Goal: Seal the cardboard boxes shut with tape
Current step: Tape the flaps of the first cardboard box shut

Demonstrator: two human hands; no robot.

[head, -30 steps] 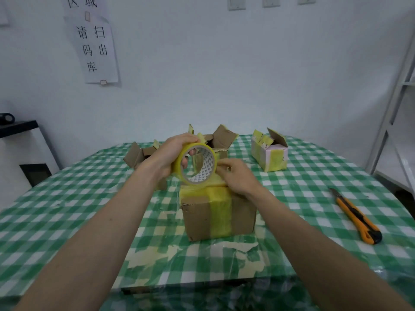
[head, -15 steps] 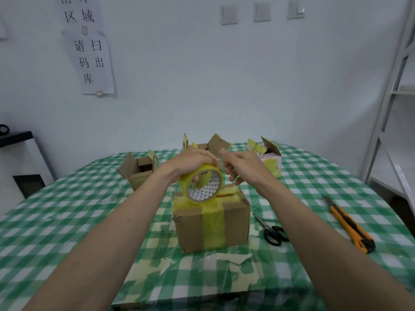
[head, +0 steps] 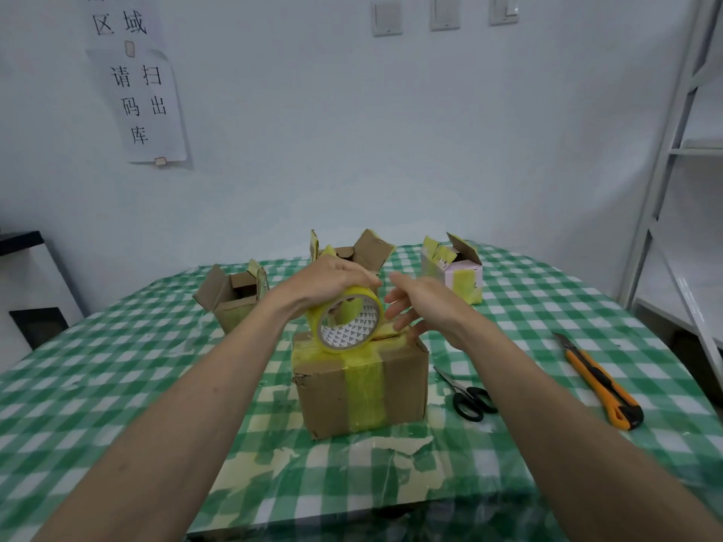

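Observation:
A closed cardboard box (head: 324, 393) stands in front of me on the checked table, with yellow tape running over its top and down its front. My left hand (head: 332, 279) grips a roll of yellow tape (head: 346, 322) from above, and the roll rests on the box's top. Just right of the roll is my right hand (head: 418, 303), fingers spread and relaxed over the box's top right edge, holding nothing. Behind stand three boxes with raised flaps: a brown box (head: 234, 299) at the left, another brown box (head: 364, 252) in the middle, and a pink-and-yellow box (head: 457, 273) at the right.
Black-handled scissors (head: 467, 395) lie on the tablecloth (head: 117, 369) just right of the box. An orange utility knife (head: 602, 383) lies farther right. A white shelf frame (head: 673, 197) stands at the right edge, a dark-topped cabinet (head: 23, 267) at the left.
My right hand has let go of the roll's edge and opened beside it. The view has tilted up, revealing the scissors. The left hand keeps the roll on the box.

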